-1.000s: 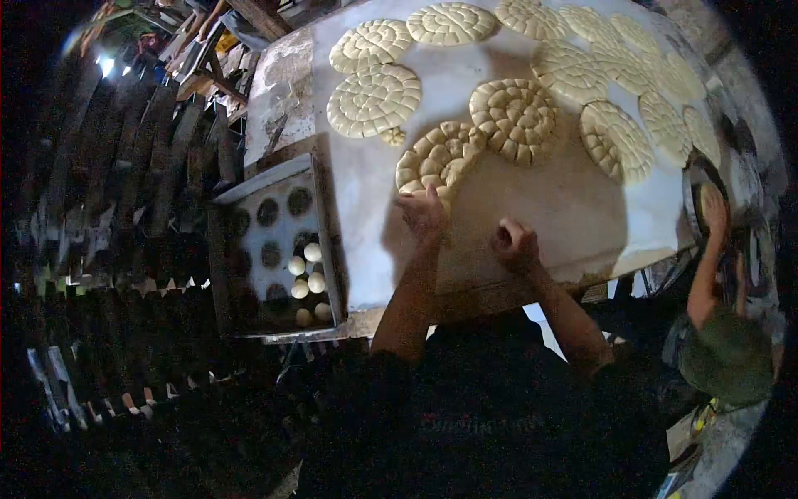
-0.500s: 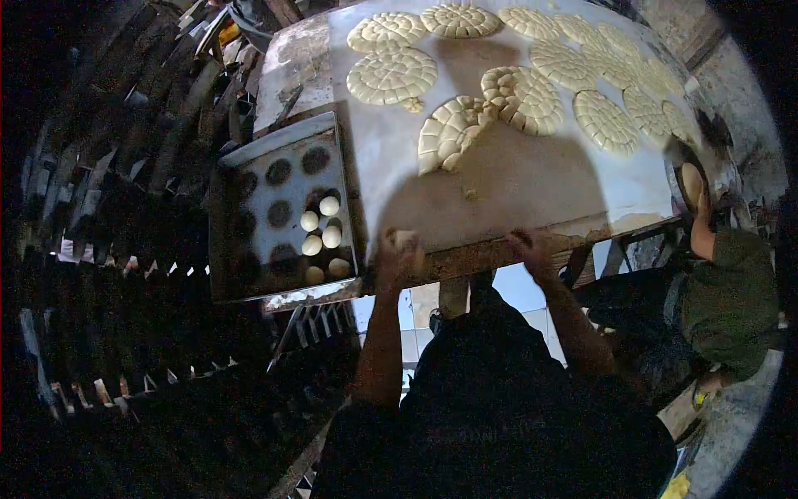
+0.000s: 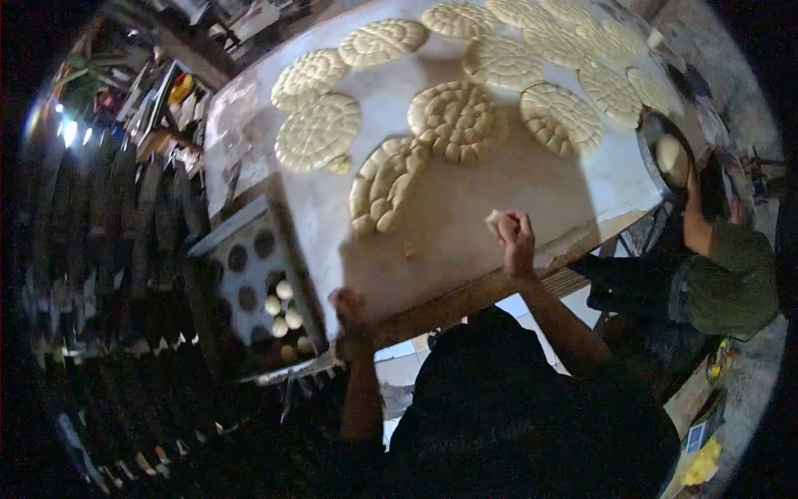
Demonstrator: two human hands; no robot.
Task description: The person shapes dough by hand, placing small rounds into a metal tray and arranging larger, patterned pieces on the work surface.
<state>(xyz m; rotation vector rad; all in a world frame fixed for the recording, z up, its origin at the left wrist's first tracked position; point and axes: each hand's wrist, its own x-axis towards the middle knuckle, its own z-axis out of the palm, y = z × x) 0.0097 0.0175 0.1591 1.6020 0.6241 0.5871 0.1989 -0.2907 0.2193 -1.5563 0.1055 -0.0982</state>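
My right hand (image 3: 519,248) is raised over the front of the table, its fingers closed around a small piece of dough (image 3: 497,221). My left hand (image 3: 351,309) is at the table's front edge beside the tray, smeared by motion, so its fingers cannot be read. Between and beyond the hands lies a partly used round of cut dough (image 3: 384,185), with loose pieces along its broken side. A fuller cut round (image 3: 453,121) touches it behind. On the left, a metal tray (image 3: 287,237) with dark round marks holds several pale dough balls (image 3: 284,289).
Several more scored dough rounds (image 3: 317,131) cover the back of the pale table (image 3: 573,187). At the right, a co-worker's hand (image 3: 697,220) is at a dark round pan (image 3: 652,137) with a large dough lump (image 3: 672,160). Stacked wood fills the dark left side.
The view has shifted, so the table and tray sit differently. My right hand has risen over the table and now shows a dough piece. My left hand has moved towards the tray.
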